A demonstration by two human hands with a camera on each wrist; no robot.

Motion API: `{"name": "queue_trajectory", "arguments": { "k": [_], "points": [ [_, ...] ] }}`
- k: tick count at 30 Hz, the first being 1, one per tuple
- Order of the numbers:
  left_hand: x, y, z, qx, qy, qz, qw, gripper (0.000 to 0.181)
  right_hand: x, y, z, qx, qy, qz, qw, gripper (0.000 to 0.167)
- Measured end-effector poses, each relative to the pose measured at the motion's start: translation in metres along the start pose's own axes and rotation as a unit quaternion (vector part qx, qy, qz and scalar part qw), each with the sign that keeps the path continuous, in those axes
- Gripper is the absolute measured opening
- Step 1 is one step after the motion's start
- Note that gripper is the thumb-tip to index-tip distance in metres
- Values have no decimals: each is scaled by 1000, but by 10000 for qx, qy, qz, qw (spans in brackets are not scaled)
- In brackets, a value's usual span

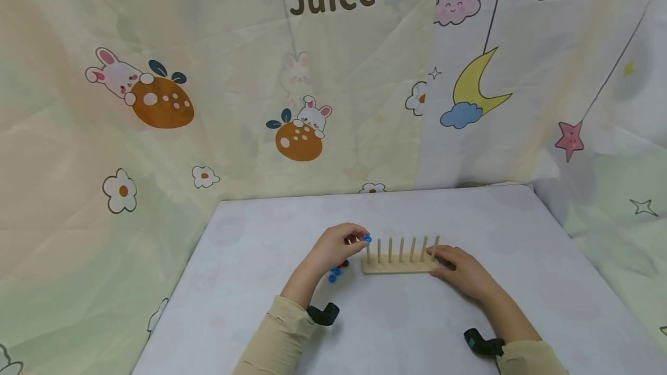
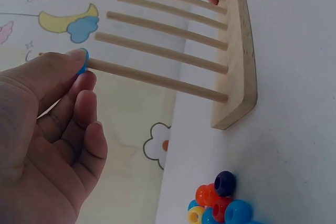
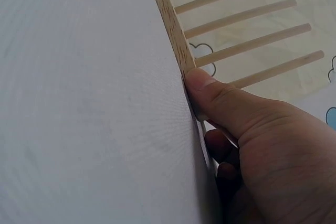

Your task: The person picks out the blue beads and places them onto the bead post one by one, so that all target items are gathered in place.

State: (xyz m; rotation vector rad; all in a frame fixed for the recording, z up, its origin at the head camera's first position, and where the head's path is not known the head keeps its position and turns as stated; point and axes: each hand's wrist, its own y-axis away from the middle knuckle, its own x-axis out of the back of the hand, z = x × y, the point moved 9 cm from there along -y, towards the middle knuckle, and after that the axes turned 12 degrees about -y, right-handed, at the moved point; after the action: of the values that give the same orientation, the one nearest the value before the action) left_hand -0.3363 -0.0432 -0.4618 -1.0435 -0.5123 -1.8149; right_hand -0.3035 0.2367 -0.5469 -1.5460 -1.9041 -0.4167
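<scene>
A wooden peg rack (image 1: pixel 401 268) with several upright pegs stands on the table. My left hand (image 1: pixel 336 245) pinches a blue bead (image 1: pixel 367 238) at the top of the leftmost peg; in the left wrist view the blue bead (image 2: pixel 83 61) sits between thumb and forefinger at the peg's tip. At the rack's other end, my right hand (image 1: pixel 462 271) grips the base, thumb on its front edge in the right wrist view. Loose beads (image 2: pixel 223 208) in blue, red, yellow and dark blue lie on the table below the left hand, partly hidden by it in the head view.
The white-covered table (image 1: pixel 250 247) reaches back to a printed cloth backdrop (image 1: pixel 234 74). Black wrist devices (image 1: pixel 324 314) are worn on both forearms. The pegs stand in a row, close to one another.
</scene>
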Motion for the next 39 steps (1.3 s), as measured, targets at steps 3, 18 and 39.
{"name": "queue_trajectory", "arguments": {
  "k": [3,18,39],
  "points": [
    [-4,0,-3,29,-17,-8,10000,20,0,0,-1,-9,-23,-13,10000,51],
    [-27,2,-17,102,121,-129,9998,20,0,0,-1,29,-26,8,10000,51],
    [-55,0,-30,80,-175,-281,9994,18,0,0,-2,57,-81,27,9999,50]
  ]
}}
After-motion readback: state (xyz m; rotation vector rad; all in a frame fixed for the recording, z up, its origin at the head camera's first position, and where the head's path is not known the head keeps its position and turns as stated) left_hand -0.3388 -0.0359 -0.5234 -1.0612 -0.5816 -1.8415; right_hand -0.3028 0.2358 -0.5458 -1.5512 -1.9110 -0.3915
